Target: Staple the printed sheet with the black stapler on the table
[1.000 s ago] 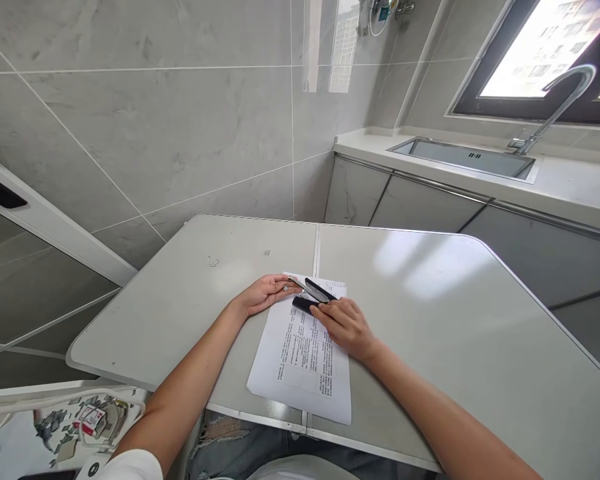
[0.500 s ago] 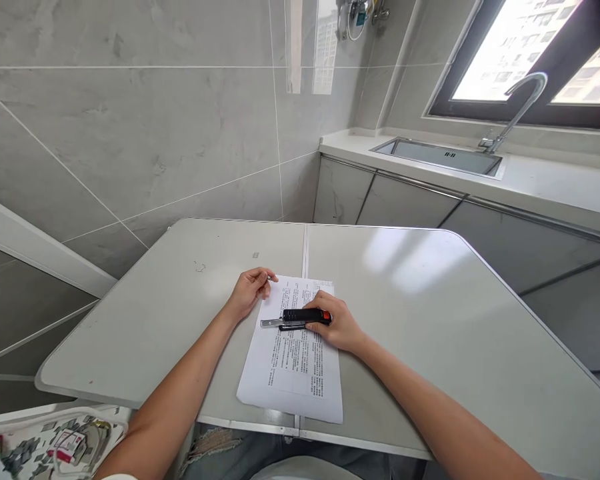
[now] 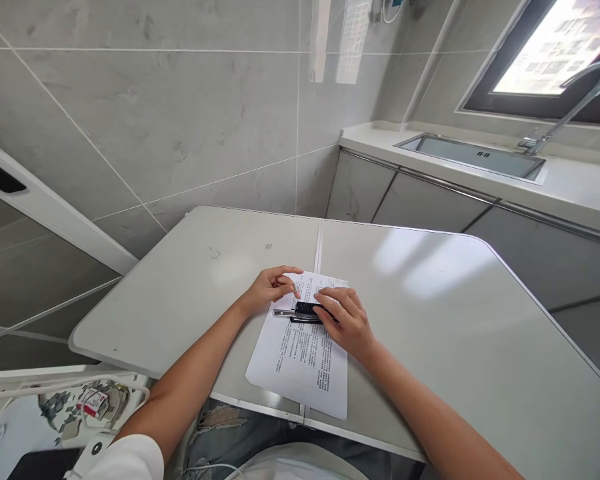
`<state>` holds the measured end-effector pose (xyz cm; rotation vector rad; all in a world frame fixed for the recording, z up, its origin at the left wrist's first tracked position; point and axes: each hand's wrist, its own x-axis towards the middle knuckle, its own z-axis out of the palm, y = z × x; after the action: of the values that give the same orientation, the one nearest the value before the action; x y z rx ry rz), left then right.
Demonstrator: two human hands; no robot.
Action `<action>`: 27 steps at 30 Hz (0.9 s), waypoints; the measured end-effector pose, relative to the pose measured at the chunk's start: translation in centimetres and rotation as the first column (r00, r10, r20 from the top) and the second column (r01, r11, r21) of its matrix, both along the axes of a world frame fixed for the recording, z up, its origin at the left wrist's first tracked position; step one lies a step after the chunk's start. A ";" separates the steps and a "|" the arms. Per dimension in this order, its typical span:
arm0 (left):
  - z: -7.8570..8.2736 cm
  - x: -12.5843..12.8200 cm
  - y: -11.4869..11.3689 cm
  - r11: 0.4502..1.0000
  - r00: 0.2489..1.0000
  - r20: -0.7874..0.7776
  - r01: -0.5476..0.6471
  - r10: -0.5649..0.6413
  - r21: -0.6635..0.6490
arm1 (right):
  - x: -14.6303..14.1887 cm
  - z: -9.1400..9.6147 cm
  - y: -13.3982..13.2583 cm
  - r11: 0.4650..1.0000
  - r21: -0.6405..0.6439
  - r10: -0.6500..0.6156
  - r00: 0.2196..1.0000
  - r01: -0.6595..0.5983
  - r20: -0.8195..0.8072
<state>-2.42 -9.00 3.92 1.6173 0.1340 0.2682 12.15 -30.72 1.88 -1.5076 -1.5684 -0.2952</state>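
Note:
A printed sheet of paper [image 3: 300, 360] lies on the grey folding table [image 3: 430, 300] in front of me. A black stapler [image 3: 303, 311] with a metal tip rests across the top of the sheet. My right hand [image 3: 347, 323] lies on the stapler's right end, fingers curled over it. My left hand [image 3: 273, 287] hovers just left of the stapler at the paper's top left corner, fingers loosely bent and apart, holding nothing.
A steel sink [image 3: 473, 157] with a curved tap [image 3: 570, 100] sits in the counter at the right, under a window. Tiled wall stands behind the table. Cables and a patterned box [image 3: 90, 407] lie on the floor at lower left.
The stapler was open and being handled at the paper's top edge, then laid closed across the sheet. My right hand now covers its right end; my left hand has lifted its fingers.

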 end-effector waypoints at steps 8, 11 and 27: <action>1.8 -1.6 -1.7 0.931 0.949 -0.016 0.312 -0.315 0.192 | -3.7 1.6 -0.5 0.977 0.097 0.186 0.982 -0.188 0.024; 1.4 -1.5 -1.8 0.913 0.942 -0.021 0.330 -0.335 0.240 | -3.6 1.8 -0.2 0.959 0.136 0.252 0.968 -0.249 -0.002; 8.1 -7.0 -5.3 0.868 0.994 -0.095 0.092 -0.052 0.488 | 5.4 1.8 -1.5 0.945 -0.010 -0.324 0.934 0.326 -0.148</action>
<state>-9.42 -14.33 11.98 2.1405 0.0658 0.1878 17.53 -32.23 3.66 -1.7370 -1.1953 -0.3720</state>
